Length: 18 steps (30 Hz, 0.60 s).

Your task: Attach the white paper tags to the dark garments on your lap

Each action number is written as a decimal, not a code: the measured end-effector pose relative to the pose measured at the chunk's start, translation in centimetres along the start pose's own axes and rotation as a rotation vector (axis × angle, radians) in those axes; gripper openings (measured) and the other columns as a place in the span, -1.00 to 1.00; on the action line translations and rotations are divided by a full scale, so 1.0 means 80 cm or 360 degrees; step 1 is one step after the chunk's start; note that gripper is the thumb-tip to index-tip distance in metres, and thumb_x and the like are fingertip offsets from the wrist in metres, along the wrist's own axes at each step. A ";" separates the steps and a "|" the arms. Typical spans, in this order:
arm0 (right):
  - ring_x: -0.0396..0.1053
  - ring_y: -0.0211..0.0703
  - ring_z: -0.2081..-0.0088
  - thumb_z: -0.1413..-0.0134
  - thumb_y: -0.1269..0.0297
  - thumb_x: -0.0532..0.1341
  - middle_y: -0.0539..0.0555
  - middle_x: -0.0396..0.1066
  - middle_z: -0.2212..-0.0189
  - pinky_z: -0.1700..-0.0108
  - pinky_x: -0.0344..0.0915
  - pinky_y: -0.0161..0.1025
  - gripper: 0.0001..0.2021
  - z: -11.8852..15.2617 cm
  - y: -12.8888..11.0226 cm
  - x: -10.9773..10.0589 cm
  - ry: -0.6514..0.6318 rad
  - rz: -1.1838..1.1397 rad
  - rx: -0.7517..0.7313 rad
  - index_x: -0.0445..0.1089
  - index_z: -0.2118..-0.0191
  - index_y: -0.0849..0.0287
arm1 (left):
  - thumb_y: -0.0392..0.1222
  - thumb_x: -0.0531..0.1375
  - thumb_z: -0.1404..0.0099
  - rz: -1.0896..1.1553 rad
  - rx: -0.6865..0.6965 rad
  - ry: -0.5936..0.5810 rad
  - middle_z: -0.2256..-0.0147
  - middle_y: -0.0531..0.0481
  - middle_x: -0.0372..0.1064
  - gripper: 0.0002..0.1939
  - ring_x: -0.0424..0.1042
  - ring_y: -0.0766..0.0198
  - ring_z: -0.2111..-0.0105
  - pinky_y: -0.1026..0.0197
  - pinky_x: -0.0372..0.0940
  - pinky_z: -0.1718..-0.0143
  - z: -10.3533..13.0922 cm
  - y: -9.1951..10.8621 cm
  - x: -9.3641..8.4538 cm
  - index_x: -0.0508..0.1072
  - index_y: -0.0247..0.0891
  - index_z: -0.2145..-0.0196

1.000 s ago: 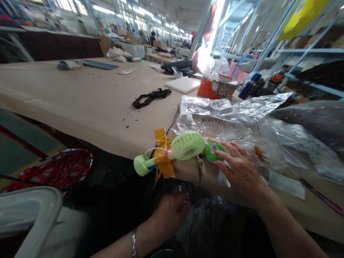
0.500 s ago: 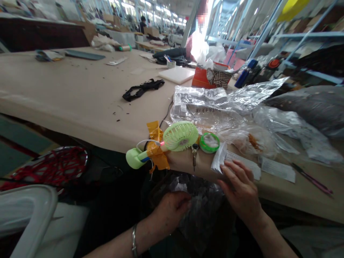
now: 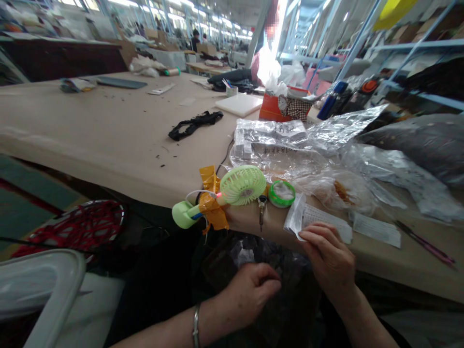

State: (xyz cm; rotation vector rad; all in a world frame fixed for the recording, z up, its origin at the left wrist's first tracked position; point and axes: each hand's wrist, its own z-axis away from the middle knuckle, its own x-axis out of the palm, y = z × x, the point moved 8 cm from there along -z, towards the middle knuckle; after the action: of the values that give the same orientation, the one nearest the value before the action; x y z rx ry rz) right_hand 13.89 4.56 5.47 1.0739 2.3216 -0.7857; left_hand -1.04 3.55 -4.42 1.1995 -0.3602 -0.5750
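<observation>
At the table's front edge, my right hand (image 3: 328,256) pinches the lower corner of a folded white label (image 3: 295,221) between thumb and fingertips. Under that hand lies a flat stack of printed labels (image 3: 324,217). My left hand (image 3: 252,292), a metal bangle at its wrist, is held over the dark lap area with thumb and fingers closed. Whatever may be in its fingers is too small or hidden to make out. Left of the labels are a green tape roll (image 3: 282,193) and a slim metal-tipped tool (image 3: 261,212) pointing down over the edge.
A light green fan (image 3: 243,185) is fixed to the edge with orange tape (image 3: 216,216). Clear plastic bags (image 3: 286,150) cover the table behind. Purple-handled tweezers or snips (image 3: 426,244) lie at right. A black strap-like piece (image 3: 195,125) lies farther back. Below left stands a red-filled basket (image 3: 78,227).
My left hand has moved right, nearer my right hand. My right hand's fingertips have closed on the folded label's corner, which is now slightly lifted. The view has tilted a little.
</observation>
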 end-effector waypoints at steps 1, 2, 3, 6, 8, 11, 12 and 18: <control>0.41 -0.13 0.21 -0.09 0.46 0.26 0.04 0.47 0.35 0.13 0.38 -0.14 -0.88 0.002 -0.001 -0.004 0.0019 0.0004 -0.0015 0.46 0.25 0.12 | -0.23 0.16 -0.12 0.0138 -0.0024 -0.0032 0.44 0.01 0.43 -0.85 0.35 0.29 0.38 0.27 0.21 0.31 -0.002 0.005 0.006 0.50 -0.33 0.39; 0.41 -0.13 0.20 -0.08 0.48 0.27 0.04 0.48 0.34 0.13 0.38 -0.13 -0.85 0.004 -0.004 -0.009 0.0045 0.0014 -0.0029 0.47 0.23 0.11 | -0.19 0.18 -0.12 0.0314 -0.0057 -0.0069 0.44 0.00 0.42 -0.84 0.35 0.29 0.41 0.26 0.21 0.33 -0.004 0.010 0.013 0.49 -0.33 0.40; 0.41 -0.12 0.19 -0.07 0.49 0.27 0.04 0.48 0.33 0.12 0.38 -0.12 -0.82 0.007 -0.007 -0.016 0.0071 0.0026 -0.0040 0.47 0.21 0.11 | -0.14 0.20 -0.12 0.0527 -0.0099 -0.0107 0.44 -0.02 0.42 -0.81 0.35 0.29 0.42 0.25 0.22 0.34 -0.007 0.015 0.020 0.48 -0.34 0.39; 0.40 -0.08 0.14 -0.05 0.52 0.28 0.06 0.49 0.28 0.08 0.36 -0.08 -0.79 0.018 -0.025 -0.033 0.0071 0.0038 -0.0075 0.47 0.19 0.13 | 0.04 0.23 -0.15 0.1204 -0.0198 -0.0228 0.38 -0.09 0.43 -0.63 0.40 0.29 0.41 0.21 0.27 0.31 -0.014 0.032 0.043 0.45 -0.36 0.28; 0.38 -0.06 0.11 -0.06 0.52 0.27 0.07 0.49 0.28 0.05 0.33 -0.06 -0.82 0.029 -0.045 -0.038 0.0004 0.0021 -0.0143 0.48 0.22 0.15 | 0.06 0.26 -0.15 0.1520 -0.0213 -0.0267 0.37 -0.09 0.41 -0.60 0.40 0.31 0.43 0.22 0.28 0.31 -0.019 0.043 0.053 0.43 -0.37 0.25; 0.38 -0.08 0.11 -0.10 0.51 0.23 0.07 0.50 0.29 0.00 0.27 -0.06 -0.86 0.047 -0.074 -0.037 -0.0112 0.0003 -0.0281 0.47 0.24 0.17 | -0.09 0.30 -0.11 0.1656 -0.0267 -0.0138 0.45 -0.01 0.36 -0.70 0.34 0.39 0.51 0.32 0.22 0.43 -0.027 0.042 0.057 0.43 -0.38 0.30; 0.38 -0.08 0.12 -0.12 0.48 0.22 0.07 0.50 0.29 -0.02 0.26 -0.06 -0.87 0.051 -0.079 -0.036 -0.0146 -0.0006 -0.0315 0.47 0.23 0.18 | -0.15 0.30 -0.10 0.1638 -0.0289 -0.0069 0.48 0.01 0.35 -0.75 0.32 0.41 0.53 0.35 0.19 0.46 -0.029 0.039 0.056 0.43 -0.39 0.34; 0.32 0.08 0.03 -0.24 0.23 0.10 0.26 0.43 0.12 0.03 0.32 -0.01 -0.63 0.042 -0.024 -0.031 -0.0262 0.0316 -0.0039 0.29 -0.07 0.34 | -0.19 0.18 -0.24 0.1376 -0.0475 -0.0030 0.49 -0.05 0.39 -0.81 0.38 0.34 0.57 0.27 0.28 0.47 -0.027 0.019 0.061 0.42 -0.40 0.27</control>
State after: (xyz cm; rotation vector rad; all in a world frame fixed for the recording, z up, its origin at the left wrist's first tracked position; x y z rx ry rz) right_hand 14.41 -0.02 5.13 1.1622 2.0465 -0.7376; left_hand 4.45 2.67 -3.85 0.6529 -0.7266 0.1147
